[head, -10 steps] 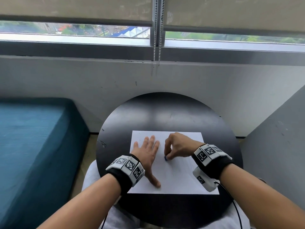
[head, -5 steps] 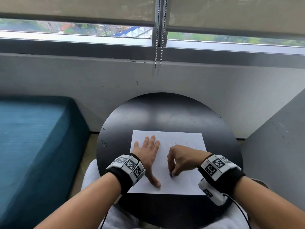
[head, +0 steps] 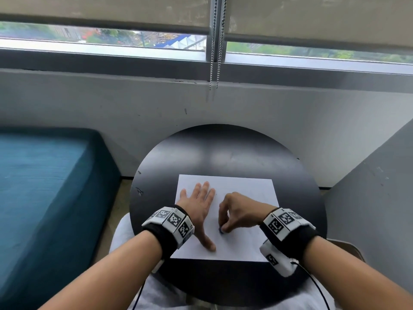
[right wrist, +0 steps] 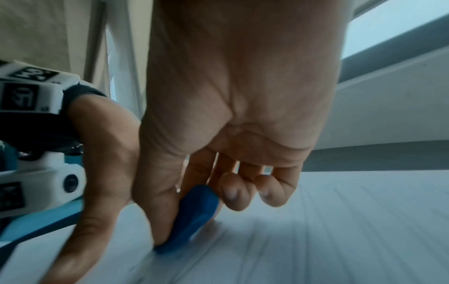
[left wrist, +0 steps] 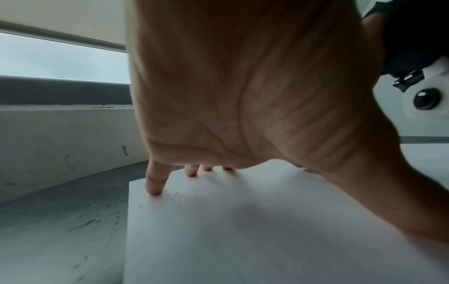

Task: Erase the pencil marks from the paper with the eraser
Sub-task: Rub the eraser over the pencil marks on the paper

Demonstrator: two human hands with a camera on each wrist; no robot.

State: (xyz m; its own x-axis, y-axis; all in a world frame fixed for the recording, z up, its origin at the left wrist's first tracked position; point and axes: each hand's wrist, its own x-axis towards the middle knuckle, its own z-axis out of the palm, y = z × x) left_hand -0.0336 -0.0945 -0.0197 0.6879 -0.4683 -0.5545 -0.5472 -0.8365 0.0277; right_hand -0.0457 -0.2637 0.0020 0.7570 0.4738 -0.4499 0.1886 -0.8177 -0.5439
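Note:
A white sheet of paper [head: 245, 191] lies on the round black table [head: 223, 148]. My left hand [head: 199, 202] lies flat on the sheet's left half, fingers straight and thumb spread, pressing it down. In the left wrist view the fingertips [left wrist: 154, 189] touch the paper [left wrist: 243, 230] near small dark crumbs. My right hand [head: 237, 212] pinches a blue eraser [head: 221, 230] between thumb and fingers, its lower end on the paper near the middle. The right wrist view shows the eraser [right wrist: 194, 211] tilted against the blurred sheet [right wrist: 340, 230]. Pencil marks are too faint to make out.
A teal mattress [head: 44, 186] lies to the left of the table. A grey wall with a window sill runs behind it, with blind chains [head: 215, 52] hanging down. A grey panel [head: 380, 198] stands at the right. My lap shows below the table's near edge.
My right hand has drawn the eraser toward me across the paper, from mid-sheet to lower down. The left hand has stayed flat in place.

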